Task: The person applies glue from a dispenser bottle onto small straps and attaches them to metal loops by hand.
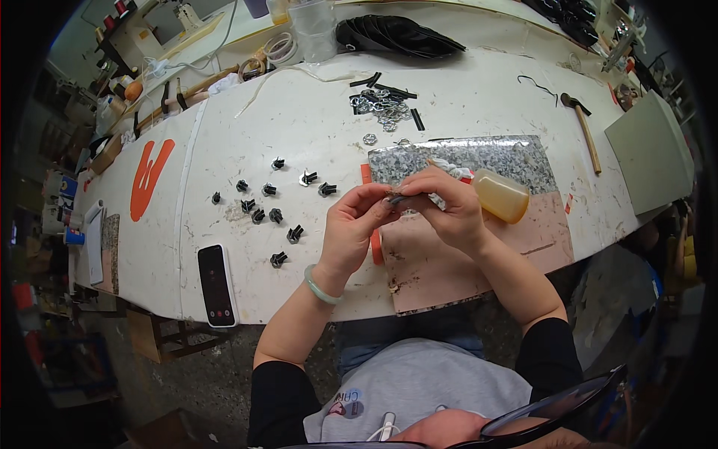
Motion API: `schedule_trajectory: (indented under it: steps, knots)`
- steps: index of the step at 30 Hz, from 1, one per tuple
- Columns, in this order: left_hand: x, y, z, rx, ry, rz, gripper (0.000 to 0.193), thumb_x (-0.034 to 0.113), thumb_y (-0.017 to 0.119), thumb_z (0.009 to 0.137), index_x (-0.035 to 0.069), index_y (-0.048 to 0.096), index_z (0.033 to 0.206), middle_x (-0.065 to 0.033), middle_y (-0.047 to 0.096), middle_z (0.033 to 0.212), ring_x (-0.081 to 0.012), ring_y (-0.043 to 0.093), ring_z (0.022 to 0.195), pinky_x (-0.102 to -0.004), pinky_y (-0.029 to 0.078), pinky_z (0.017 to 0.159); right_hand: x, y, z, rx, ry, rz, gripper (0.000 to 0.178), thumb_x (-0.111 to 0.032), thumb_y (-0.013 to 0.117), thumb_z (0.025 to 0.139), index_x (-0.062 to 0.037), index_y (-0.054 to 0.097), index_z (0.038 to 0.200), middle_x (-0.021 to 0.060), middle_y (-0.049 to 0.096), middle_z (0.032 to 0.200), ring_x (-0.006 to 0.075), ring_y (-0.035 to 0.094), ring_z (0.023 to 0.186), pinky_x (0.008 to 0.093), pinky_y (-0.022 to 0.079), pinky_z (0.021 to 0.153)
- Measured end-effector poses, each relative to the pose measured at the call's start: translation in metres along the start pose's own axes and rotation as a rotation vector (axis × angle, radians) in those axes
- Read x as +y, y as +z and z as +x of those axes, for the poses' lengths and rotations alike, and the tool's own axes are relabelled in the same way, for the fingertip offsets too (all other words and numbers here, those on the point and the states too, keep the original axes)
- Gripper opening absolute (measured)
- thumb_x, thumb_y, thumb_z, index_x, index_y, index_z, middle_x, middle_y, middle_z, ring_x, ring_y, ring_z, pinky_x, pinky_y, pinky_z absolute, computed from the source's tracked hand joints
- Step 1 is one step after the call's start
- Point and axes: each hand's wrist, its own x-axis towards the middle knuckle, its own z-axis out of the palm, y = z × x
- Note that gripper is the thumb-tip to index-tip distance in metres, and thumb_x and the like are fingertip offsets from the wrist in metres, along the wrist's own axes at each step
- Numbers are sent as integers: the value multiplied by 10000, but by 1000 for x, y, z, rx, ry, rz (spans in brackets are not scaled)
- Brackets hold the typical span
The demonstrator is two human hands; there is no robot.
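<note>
My left hand (348, 228) and my right hand (453, 212) meet above the left edge of a pink board (479, 258). Between their pinched fingertips is a small dark strip (401, 200); the fingers hide much of it. A bottle of yellow liquid (501, 196) lies just right of my right hand, over the line between the pink board and a speckled grey slab (527, 159). To the left of my left hand, several small black strips looped through silver metal pieces (275, 215) are scattered about. Beyond my hands sits a heap of silver chain links (390, 112) among loose black strips (417, 119).
A phone (215, 284) lies near the front edge. Orange marking (152, 179) shows at far left. On the right are a hammer (587, 138) and a grey-green box (648, 153). Black sheets (400, 36), tape rolls (280, 48) and a clear container (313, 31) line the back.
</note>
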Motion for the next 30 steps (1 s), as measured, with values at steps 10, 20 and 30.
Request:
schedule_trajectory:
  steps: [10, 20, 30]
  knots:
    - [11, 1, -5, 47, -70, 56, 330, 156, 492, 932, -75, 517, 1166, -156, 611, 1053, -230, 627, 947, -335, 531, 827, -10, 3, 9, -26, -320, -351, 262, 144, 617, 699, 4, 625, 920, 129, 644, 896, 252, 610, 755, 324, 488, 645]
    - [6, 2, -14, 13, 137, 211, 219, 103, 544, 912, -16, 543, 1096, -89, 656, 876, -134, 651, 778, -259, 547, 690, -1, 15, -8, 31, 160, 153, 201, 148, 561, 795, 33, 600, 954, 106, 603, 954, 164, 575, 885, 258, 471, 779]
    - [15, 0, 1, -38, -55, -65, 219, 179, 536, 926, -3, 551, 1047, -85, 635, 914, -155, 640, 780, -273, 536, 677, -4, 0, -5, 126, 305, 145, 183, 95, 553, 828, 34, 618, 987, 62, 560, 954, 133, 552, 900, 220, 454, 785]
